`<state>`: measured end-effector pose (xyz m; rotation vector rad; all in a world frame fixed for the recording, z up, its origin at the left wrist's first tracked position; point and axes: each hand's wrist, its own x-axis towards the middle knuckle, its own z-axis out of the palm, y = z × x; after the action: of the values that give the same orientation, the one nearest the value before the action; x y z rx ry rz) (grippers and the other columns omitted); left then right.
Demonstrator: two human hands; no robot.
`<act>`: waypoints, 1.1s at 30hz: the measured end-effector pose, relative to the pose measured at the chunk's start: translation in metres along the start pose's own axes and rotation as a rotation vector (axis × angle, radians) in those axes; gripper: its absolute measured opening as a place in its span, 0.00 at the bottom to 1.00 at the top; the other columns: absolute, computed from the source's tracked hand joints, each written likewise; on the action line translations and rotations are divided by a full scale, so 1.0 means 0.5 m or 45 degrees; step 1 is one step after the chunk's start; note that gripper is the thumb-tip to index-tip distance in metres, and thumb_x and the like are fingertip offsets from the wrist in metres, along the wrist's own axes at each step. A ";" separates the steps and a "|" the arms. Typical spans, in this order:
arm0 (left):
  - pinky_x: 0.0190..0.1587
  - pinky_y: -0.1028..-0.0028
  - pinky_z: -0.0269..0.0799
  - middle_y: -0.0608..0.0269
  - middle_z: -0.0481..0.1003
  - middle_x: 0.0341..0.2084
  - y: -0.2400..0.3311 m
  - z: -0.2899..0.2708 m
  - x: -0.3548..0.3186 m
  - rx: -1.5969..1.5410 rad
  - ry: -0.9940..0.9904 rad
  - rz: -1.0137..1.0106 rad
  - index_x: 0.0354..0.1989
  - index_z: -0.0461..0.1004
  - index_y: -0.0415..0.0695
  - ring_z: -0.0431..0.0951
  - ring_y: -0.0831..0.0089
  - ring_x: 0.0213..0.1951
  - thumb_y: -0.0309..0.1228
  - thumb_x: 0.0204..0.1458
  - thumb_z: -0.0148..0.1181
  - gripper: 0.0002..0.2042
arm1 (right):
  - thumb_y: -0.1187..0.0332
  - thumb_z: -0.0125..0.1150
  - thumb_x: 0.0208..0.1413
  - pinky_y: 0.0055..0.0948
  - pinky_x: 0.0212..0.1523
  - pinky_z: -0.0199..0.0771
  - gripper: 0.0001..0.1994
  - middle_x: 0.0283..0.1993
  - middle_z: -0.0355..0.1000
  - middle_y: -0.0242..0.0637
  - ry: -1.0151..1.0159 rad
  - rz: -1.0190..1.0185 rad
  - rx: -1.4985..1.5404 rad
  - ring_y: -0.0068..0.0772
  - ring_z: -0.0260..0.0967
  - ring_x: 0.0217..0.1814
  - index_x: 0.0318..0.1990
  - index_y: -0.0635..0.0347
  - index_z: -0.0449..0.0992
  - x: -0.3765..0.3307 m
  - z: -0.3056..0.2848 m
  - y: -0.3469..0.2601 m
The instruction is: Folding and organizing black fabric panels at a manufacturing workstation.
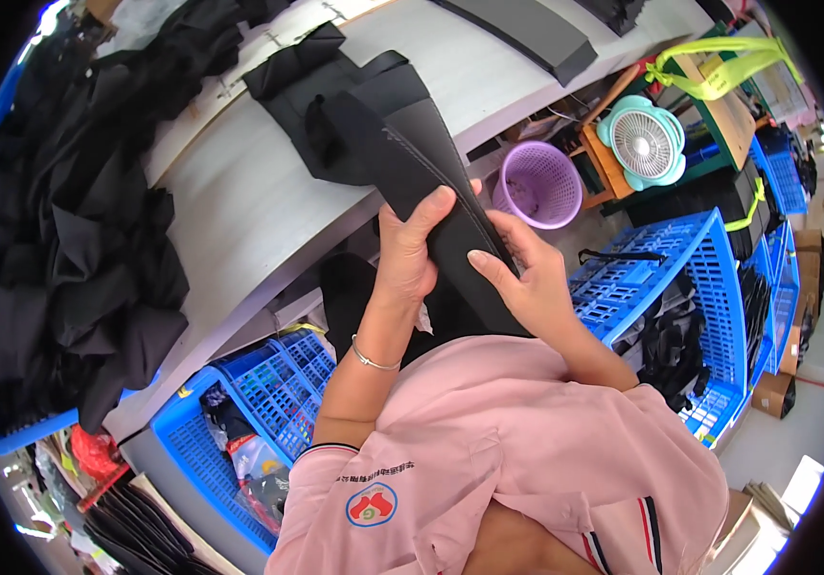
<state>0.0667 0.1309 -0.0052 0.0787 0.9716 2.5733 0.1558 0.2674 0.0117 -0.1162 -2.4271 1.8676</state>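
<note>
Both hands hold a long black fabric piece point(450, 220) with a stitched seam along its length. It slants from the table down to my lap. My left hand point(414, 240) is closed on it, thumb lying on the upper face near the seam. Lower on the right edge, my right hand point(527, 273) pinches it between thumb and fingers. The fingers under the fabric are partly hidden. At its far end, wider folded black flaps point(307, 105) rest on the pale table point(240, 192).
A heap of black fabric point(67, 211) fills a blue crate on the left. Another blue crate point(287, 383) stands below the table, a larger blue crate point(719, 287) at right. Beyond my right hand are a purple basket point(560, 171) and a turquoise fan point(642, 144). A flat black piece point(527, 34) lies at the table's far side.
</note>
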 end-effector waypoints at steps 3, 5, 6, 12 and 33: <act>0.41 0.67 0.81 0.52 0.80 0.33 0.001 -0.006 -0.001 0.073 0.179 -0.031 0.42 0.76 0.34 0.81 0.67 0.34 0.29 0.54 0.65 0.12 | 0.68 0.63 0.59 0.30 0.50 0.74 0.21 0.48 0.77 0.46 0.145 -0.051 -0.130 0.33 0.76 0.50 0.58 0.65 0.70 0.000 0.039 0.023; 0.43 0.70 0.77 0.57 0.80 0.36 0.009 -0.011 -0.007 0.344 0.154 0.019 0.44 0.76 0.34 0.80 0.70 0.36 0.29 0.54 0.66 0.13 | 0.69 0.62 0.60 0.28 0.51 0.73 0.21 0.49 0.76 0.44 0.117 -0.003 0.024 0.30 0.75 0.51 0.59 0.65 0.70 0.005 0.046 0.039; 0.42 0.72 0.76 0.60 0.80 0.37 0.009 -0.019 -0.013 0.514 0.139 0.088 0.45 0.76 0.35 0.79 0.73 0.36 0.30 0.54 0.67 0.14 | 0.69 0.60 0.61 0.27 0.52 0.72 0.21 0.50 0.76 0.42 0.107 0.062 0.174 0.27 0.73 0.51 0.60 0.66 0.69 0.007 0.044 0.043; 0.65 0.60 0.56 0.45 0.51 0.69 0.065 -0.072 -0.031 1.611 0.636 0.817 0.56 0.75 0.46 0.53 0.50 0.67 0.34 0.51 0.68 0.23 | 0.70 0.59 0.63 0.25 0.55 0.69 0.21 0.54 0.75 0.41 -0.056 -0.025 0.160 0.24 0.71 0.53 0.61 0.67 0.68 0.032 -0.010 0.063; 0.58 0.64 0.68 0.58 0.74 0.55 0.188 -0.134 0.134 2.342 0.419 0.674 0.42 0.83 0.45 0.69 0.54 0.55 0.20 0.45 0.57 0.16 | 0.66 0.60 0.59 0.46 0.29 0.70 0.20 0.25 0.73 0.53 -0.048 -0.220 -0.595 0.58 0.73 0.28 0.59 0.59 0.71 0.072 -0.002 0.003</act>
<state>-0.0393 0.0499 -0.0008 0.4118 3.2938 1.0393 0.1204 0.2726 0.0112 0.1007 -2.7500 1.2204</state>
